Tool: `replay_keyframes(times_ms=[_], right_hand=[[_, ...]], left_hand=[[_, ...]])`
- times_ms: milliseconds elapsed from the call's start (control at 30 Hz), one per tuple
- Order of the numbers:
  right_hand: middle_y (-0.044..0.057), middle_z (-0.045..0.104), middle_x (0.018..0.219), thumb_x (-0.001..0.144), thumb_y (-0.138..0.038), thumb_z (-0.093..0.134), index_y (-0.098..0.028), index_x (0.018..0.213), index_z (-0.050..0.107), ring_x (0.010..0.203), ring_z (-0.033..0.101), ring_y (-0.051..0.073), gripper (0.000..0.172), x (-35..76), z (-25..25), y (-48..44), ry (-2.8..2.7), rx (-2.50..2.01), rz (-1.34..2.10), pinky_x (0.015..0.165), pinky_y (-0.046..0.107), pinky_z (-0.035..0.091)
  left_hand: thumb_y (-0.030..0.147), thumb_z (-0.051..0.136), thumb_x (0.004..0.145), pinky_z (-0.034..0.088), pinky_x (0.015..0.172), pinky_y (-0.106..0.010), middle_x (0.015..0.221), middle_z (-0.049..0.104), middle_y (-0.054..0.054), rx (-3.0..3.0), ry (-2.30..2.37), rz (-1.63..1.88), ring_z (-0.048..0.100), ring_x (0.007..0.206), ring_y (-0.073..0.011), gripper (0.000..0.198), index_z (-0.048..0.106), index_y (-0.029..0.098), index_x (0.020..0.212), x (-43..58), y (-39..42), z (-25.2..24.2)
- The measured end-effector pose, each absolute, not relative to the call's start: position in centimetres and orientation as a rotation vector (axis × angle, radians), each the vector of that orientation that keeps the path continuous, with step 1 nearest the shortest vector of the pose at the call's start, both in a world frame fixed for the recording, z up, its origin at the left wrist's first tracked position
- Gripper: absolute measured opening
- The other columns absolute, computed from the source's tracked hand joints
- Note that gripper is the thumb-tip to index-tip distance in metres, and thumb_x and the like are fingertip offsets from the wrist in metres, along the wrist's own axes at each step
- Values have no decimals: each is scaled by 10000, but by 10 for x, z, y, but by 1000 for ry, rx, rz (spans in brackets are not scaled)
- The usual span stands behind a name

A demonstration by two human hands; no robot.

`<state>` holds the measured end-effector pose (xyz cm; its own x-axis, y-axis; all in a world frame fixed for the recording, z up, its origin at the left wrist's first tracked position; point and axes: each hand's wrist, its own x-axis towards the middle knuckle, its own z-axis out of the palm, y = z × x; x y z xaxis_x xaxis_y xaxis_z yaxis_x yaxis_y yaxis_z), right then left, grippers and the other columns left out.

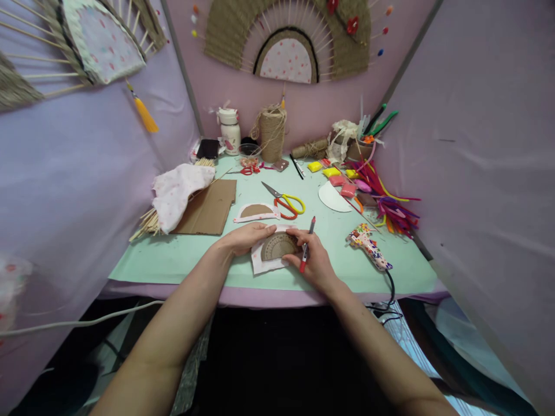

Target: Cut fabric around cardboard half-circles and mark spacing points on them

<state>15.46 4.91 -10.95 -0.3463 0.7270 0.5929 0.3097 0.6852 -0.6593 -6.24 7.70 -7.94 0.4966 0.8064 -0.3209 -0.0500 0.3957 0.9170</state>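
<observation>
A brown half-round piece wound with twine lies on a scrap of white patterned fabric near the front edge of the mint-green table. My left hand rests flat on the fabric's left side, fingers stretched over the piece's top edge. My right hand is closed round a red pen, its fingertips touching the piece's right side.
Orange-and-yellow scissors and a fabric-edged cardboard arc lie just beyond my hands. Brown cardboard, white cloth and sticks sit at left. A patterned glue gun, pipe cleaners and clay packets sit at right; twine spools stand at the back.
</observation>
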Motion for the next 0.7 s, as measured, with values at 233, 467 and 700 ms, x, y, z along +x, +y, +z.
replay_keyframes(times_ms=[233,467,700], right_hand=[[96,653,1238,809,-290,745,-272,938,432,1177,595,268,339,155,-109,49,-1953,-792,522,937,493,506],[101,655,1235,809,-305,742,-269,940,438,1172,600,273,333,155,-109,49,-1949,-806,522,938,496,508],[96,648,1244,809,-287,744,-276,933,428,1159,598,271,340,155,-109,49,-1960,-803,516,929,498,509]], left_hand=[[580,760,714,501,731,-307,947,740,-126,1037,900,652,662,795,-198,549,717,91,959,-62,76,-77],[590,752,718,507,719,-310,948,742,-135,1017,895,641,668,799,-209,556,714,89,956,-62,76,-77],[578,747,731,509,716,-315,924,739,-127,1007,906,649,665,788,-206,528,712,91,935,-61,75,-76]])
